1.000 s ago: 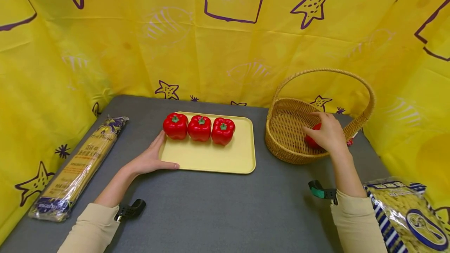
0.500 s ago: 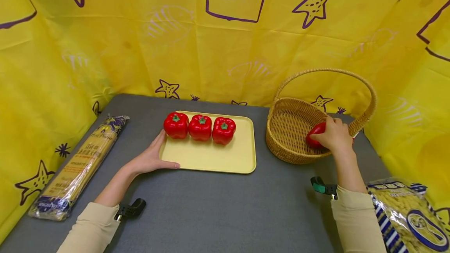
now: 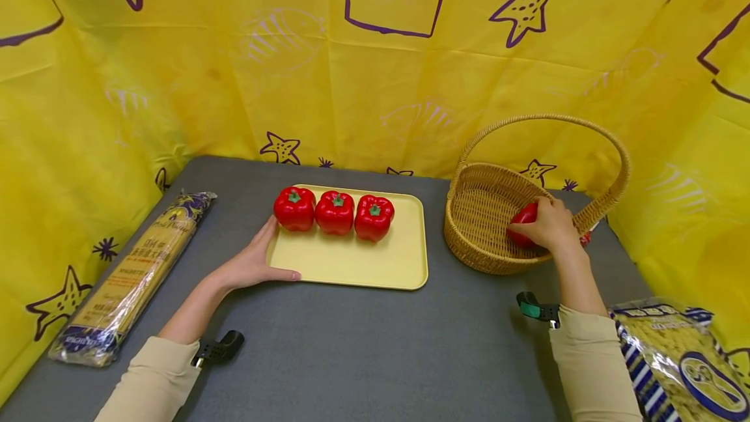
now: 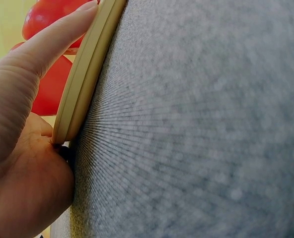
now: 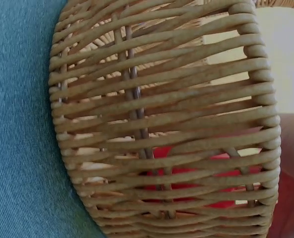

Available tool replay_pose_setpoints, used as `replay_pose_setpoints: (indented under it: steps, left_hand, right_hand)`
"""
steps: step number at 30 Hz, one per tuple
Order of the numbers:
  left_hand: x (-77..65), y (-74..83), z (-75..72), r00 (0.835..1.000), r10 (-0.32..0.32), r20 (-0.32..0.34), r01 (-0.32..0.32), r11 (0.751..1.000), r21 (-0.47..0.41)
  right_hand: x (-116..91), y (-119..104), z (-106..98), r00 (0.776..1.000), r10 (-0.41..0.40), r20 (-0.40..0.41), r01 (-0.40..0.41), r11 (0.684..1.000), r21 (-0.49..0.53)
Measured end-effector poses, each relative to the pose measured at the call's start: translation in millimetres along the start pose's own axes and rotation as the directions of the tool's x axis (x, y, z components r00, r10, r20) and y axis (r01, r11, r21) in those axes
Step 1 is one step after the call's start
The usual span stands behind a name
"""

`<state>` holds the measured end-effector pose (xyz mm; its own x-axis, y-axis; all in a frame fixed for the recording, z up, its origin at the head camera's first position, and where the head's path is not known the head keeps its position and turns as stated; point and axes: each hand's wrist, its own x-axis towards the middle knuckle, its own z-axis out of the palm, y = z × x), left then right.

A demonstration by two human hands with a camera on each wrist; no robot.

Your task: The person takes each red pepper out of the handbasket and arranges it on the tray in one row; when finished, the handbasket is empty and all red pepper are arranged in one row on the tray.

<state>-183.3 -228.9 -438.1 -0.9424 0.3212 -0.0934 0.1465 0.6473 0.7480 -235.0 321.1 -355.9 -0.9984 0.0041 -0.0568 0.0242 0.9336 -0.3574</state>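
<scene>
On a pale yellow tray [image 3: 351, 266] three red bell peppers stand in a row along the back left: the left one [image 3: 295, 209], the middle one [image 3: 334, 213] and the right one [image 3: 374, 219]. My left hand [image 3: 253, 264] rests at the tray's left end, its straight thumb [image 4: 52, 37] along the front rim and its fingers on the left side. Inside the wicker basket [image 3: 476, 254], my right hand [image 3: 555, 226] pinches another red bell pepper [image 3: 523, 216] by the right wall. In the right wrist view, the weave [image 5: 186, 119] partly hides that pepper.
A long spaghetti packet [image 3: 137, 272] lies on the left of the grey table [image 3: 375, 350]. At the right front lies a clear bag of pasta [image 3: 682, 357]. The basket's tall handle [image 3: 545, 117] arches over it, and a yellow curtain [image 3: 363, 83] closes off the back and sides.
Inside the basket, my right hand shifts right with its fingers at the bell pepper, then slightly back left. My left hand stays on the tray.
</scene>
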Motion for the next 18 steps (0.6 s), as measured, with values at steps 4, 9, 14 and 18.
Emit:
replay_pose_setpoints:
  steps: [4, 9, 14, 18]
  left_hand:
    - [0.6, -1.0, -0.2, 1.000, 0.002, 0.000, -0.002, 1.000, 0.001]
    - [0.2, -0.7, 0.3, 1.000, -0.004, 0.006, 0.004, 1.000, -0.004]
    - [0.2, -0.8, 0.6, 1.000, -0.004, 0.007, 0.004, 1.000, -0.003]
    - [0.0, -1.1, 0.4, 1.000, 0.000, 0.002, 0.000, 1.000, -0.003]
  right_hand:
    - [4, -5, 3, 0.997, -0.081, -0.007, 0.081, 0.996, 0.041]
    - [6, -10, 7, 0.994, -0.111, -0.005, 0.111, 0.990, 0.091]
    - [9, -15, 0, 0.995, -0.099, 0.033, 0.096, 0.993, 0.065]
    - [14, -22, -17, 0.987, -0.079, 0.140, 0.080, 0.997, -0.002]
